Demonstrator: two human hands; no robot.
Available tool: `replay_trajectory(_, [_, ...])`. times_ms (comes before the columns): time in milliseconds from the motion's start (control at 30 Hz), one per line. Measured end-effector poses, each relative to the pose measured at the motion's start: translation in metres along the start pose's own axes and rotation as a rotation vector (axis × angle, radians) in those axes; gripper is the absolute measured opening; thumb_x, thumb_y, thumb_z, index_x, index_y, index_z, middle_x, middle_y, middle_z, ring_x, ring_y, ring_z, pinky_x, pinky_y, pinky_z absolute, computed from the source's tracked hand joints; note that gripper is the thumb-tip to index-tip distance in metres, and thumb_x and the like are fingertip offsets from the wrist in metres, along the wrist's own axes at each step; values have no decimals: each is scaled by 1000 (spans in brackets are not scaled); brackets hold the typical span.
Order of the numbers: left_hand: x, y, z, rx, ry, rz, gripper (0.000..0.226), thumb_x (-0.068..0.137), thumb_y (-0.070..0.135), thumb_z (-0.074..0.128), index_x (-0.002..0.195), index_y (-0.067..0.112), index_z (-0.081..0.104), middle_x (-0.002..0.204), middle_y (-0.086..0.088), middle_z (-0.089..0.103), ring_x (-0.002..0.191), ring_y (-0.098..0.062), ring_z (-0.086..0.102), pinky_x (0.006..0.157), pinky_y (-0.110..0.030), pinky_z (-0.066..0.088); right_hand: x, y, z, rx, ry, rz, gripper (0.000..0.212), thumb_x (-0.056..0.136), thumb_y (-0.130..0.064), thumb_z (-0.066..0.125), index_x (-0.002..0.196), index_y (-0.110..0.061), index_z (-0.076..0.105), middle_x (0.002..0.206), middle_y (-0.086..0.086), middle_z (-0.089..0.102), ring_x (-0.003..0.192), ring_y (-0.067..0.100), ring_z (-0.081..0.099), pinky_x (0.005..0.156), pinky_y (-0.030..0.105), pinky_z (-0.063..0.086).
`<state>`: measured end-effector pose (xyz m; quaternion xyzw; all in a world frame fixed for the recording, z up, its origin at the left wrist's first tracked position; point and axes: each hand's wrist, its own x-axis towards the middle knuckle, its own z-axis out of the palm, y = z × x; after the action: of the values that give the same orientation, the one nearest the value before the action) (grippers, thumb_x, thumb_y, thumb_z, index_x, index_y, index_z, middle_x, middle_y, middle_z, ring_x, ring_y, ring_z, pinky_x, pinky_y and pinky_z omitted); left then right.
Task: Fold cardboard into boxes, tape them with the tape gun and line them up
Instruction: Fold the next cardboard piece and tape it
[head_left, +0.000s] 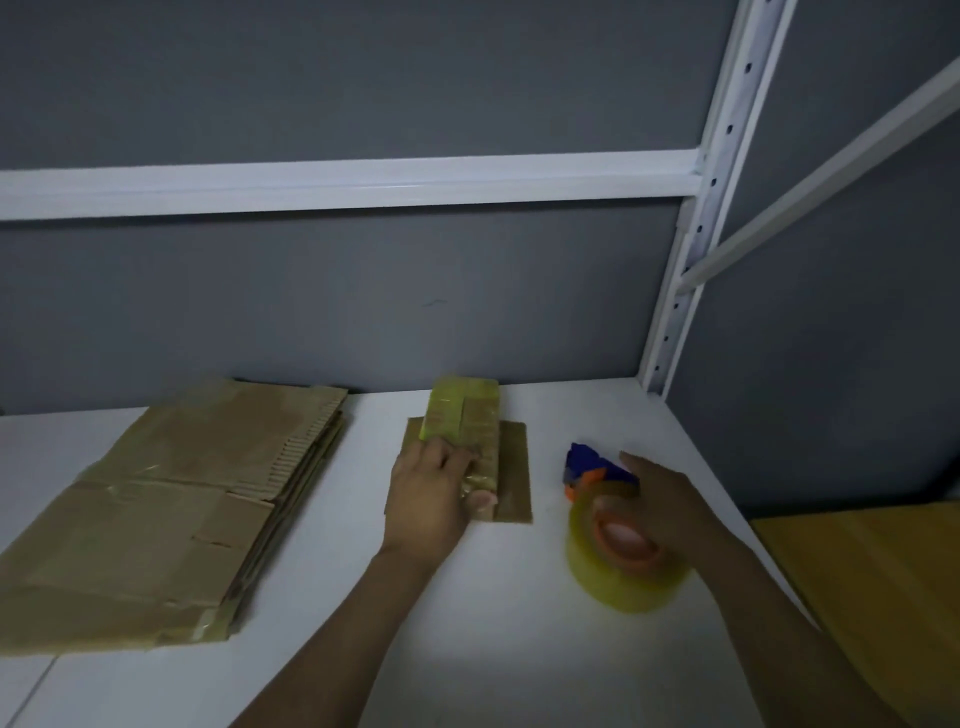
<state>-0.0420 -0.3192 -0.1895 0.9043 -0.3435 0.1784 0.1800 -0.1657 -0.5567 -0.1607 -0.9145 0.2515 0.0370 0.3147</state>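
A small folded cardboard box (470, 415), its top shiny with tape, stands on the white table (467, 623) with flat flaps spread at its base. My left hand (431, 499) lies on the box's near end, fingers over the taped top and thumb at its right side. The tape gun (613, 525), blue with an orange hub and a big clear-yellow tape roll, lies on the table to the right of the box. My right hand (670, 506) holds it from above, fingers curled over the roll and handle.
A stack of flattened cardboard sheets (171, 509) lies on the left of the table. A grey wall with a white rail (337, 182) runs behind, a white slotted shelf upright (696, 234) at the back right. A yellow-brown surface (872, 571) borders the table's right edge.
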Motion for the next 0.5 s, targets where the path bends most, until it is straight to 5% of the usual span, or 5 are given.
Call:
replay_trajectory(100, [4, 10, 2, 12, 14, -35, 50, 69, 52, 78, 104, 17, 72, 95, -7, 65, 85, -30, 60, 75, -38, 48, 4, 15, -1, -125, 38, -17, 37, 94, -30, 57, 128, -15, 54, 126, 3, 60, 110, 20, 57, 84, 23, 44])
replay_trajectory(200, [-1, 26, -1, -49, 108, 17, 58, 84, 60, 54, 117, 14, 66, 114, -9, 61, 104, -28, 55, 88, -38, 48, 3, 23, 0, -108, 117, -99, 17, 88, -29, 64, 92, -12, 64, 84, 1, 64, 78, 14, 60, 57, 16, 36])
replay_trajectory(333, [-16, 66, -12, -369, 108, 32, 54, 92, 55, 51, 128, 15, 58, 125, -1, 57, 114, -10, 48, 95, -30, 47, -11, 13, 1, -17, 282, -283, 26, 80, -40, 72, 91, -18, 63, 80, -4, 60, 73, 11, 56, 58, 12, 36])
replay_trajectory(433, [-17, 87, -19, -773, -110, -226, 62, 83, 63, 57, 130, 23, 52, 120, 11, 61, 110, -7, 57, 90, -25, 51, -20, -3, -3, 95, 476, -395, 35, 79, -36, 75, 106, -19, 63, 90, -4, 63, 81, 11, 57, 66, 14, 41])
replay_trajectory(500, [-16, 91, -25, -985, -127, -370, 48, 85, 47, 64, 127, 24, 54, 110, 10, 66, 104, -10, 63, 81, -21, 53, -26, -18, -11, 166, 535, -438, 41, 76, -35, 78, 110, -21, 61, 95, -7, 62, 85, 9, 58, 68, 14, 45])
